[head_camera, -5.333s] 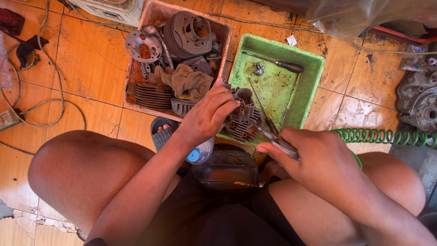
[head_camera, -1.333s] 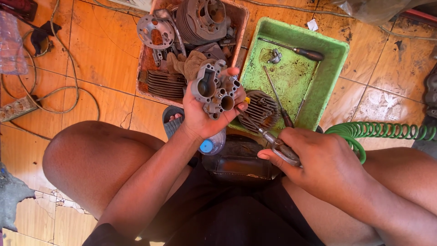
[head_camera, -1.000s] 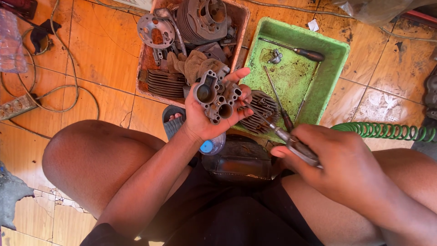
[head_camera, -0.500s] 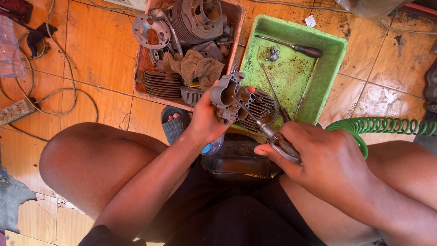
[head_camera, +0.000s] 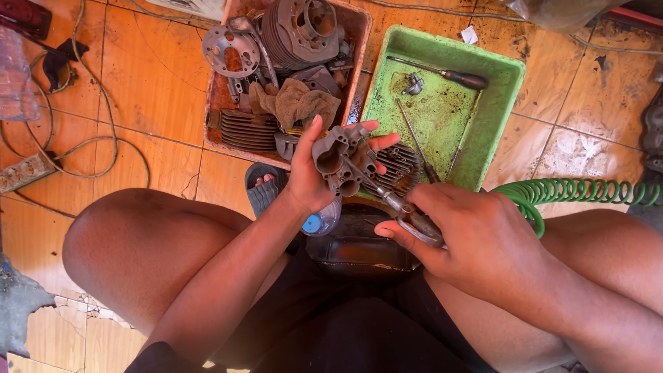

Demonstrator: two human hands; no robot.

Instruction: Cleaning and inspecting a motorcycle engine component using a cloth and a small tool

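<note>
Two hands work above the tiled floor, between the person's knees. The left hand cups a grey cast-metal carburettor body from behind, thumb up, fingers splayed past its far side; the part sits just at the 6 o'clock edge of the green tray. The right hand is closed round a metal blow gun, whose nozzle points toward 10 o'clock and nearly touches the casting; a green coiled hose trails off toward 3 o'clock.

By my judgement the casting is stiff and fairly heavy for its bulk, likely greasy, with thin lugs and open bores. Best held around its blocky middle, clear of the ports.

At 12 o'clock a reddish tray holds a finned cylinder and a rag.
</note>
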